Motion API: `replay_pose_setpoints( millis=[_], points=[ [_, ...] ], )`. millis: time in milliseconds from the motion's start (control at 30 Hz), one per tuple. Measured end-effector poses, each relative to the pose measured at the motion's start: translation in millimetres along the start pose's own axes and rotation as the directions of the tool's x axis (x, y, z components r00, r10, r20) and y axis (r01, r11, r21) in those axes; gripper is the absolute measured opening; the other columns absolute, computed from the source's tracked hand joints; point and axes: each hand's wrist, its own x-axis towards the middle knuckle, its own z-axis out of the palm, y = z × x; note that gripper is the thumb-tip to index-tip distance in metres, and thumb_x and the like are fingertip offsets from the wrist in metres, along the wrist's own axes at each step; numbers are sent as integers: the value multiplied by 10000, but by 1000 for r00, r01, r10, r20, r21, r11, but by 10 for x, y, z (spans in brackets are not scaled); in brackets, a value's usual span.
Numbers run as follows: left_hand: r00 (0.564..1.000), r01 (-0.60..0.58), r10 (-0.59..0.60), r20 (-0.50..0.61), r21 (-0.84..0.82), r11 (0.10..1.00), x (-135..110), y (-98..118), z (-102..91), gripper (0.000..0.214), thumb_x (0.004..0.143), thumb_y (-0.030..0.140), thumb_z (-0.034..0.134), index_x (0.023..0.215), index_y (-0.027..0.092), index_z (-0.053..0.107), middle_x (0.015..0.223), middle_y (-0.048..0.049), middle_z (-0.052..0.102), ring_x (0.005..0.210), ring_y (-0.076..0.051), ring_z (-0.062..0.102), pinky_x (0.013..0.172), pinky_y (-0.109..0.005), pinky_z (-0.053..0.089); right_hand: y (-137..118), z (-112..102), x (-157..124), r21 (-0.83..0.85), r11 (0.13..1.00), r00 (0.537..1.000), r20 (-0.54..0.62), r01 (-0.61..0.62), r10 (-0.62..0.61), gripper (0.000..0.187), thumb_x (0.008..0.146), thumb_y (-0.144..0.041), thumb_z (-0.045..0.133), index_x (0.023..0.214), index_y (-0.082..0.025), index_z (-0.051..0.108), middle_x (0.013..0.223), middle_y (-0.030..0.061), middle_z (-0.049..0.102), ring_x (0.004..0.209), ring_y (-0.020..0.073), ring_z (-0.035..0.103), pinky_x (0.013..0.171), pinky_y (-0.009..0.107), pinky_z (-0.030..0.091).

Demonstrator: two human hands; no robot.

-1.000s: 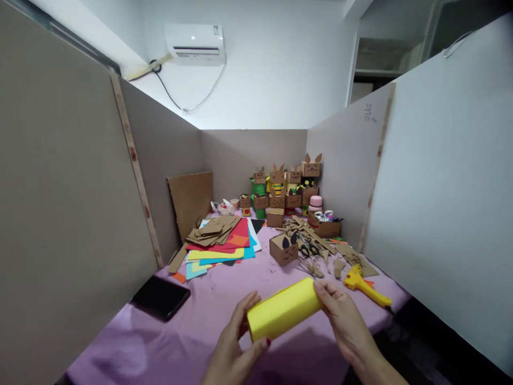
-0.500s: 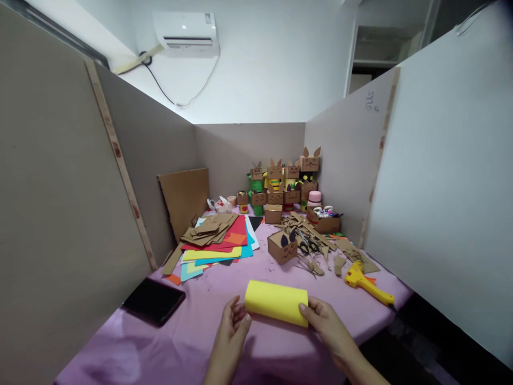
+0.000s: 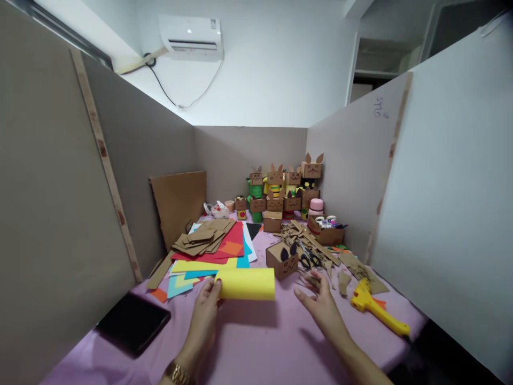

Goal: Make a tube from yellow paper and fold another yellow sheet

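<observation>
A yellow paper tube (image 3: 247,284) lies sideways above the purple cloth, its left end pinched between the thumb and fingers of my left hand (image 3: 206,305). My right hand (image 3: 318,299) is off the tube, to its right, with thumb and fingers apart and nothing in them. Just beyond the hands sits a cardboard box head (image 3: 282,262) with dark ears and a drawn face. Black-handled scissors (image 3: 308,260) lie behind my right hand among cardboard scraps.
A yellow glue gun (image 3: 379,307) lies at the right table edge. On the left are a black tablet-like device (image 3: 134,323), coloured paper sheets (image 3: 228,248) and cardboard pieces (image 3: 204,235). Several cardboard animal figures (image 3: 274,184) stand at the back, beside a box of supplies (image 3: 326,232).
The yellow tube has moved left and slightly up, now in my left hand. My right hand has let go of its right end and opened, moving forward.
</observation>
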Motion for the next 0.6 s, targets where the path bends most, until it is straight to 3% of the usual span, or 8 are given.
replay_pose_setpoints(
  millis=[133,267,400,600],
  points=[
    [989,-78,74,-129,-27,997,498,48,16,173,847,306,573,778,147,568,719,31,595,622,-108,572,590,-254,474,39,278,405,-141,985,993,-44,101,-108,1026,580,-356,728,1396,-148,141,1433,208,295,1323,324,279,1067,464,211],
    [979,-121,121,-166,11,993,956,33,39,168,878,281,544,809,133,581,734,26,588,604,-101,562,562,-251,473,120,507,688,-215,966,986,-58,141,-157,1117,553,-290,737,1426,-101,66,1464,229,229,1355,352,196,1081,472,184],
    [983,-143,145,-112,32,989,1301,-4,94,170,882,291,538,835,133,584,740,23,590,604,-102,562,560,-253,475,212,522,850,-228,960,984,-39,161,-174,1041,594,-228,681,1422,-81,68,1462,232,219,1360,328,203,1087,448,203],
    [990,-142,141,25,14,990,1520,-152,229,239,773,380,646,811,146,619,738,16,633,677,-138,591,602,-248,470,336,385,908,-108,983,985,113,145,-133,1069,631,-279,691,1429,-235,-19,1483,156,232,1354,295,251,1090,481,190]
  ],
)
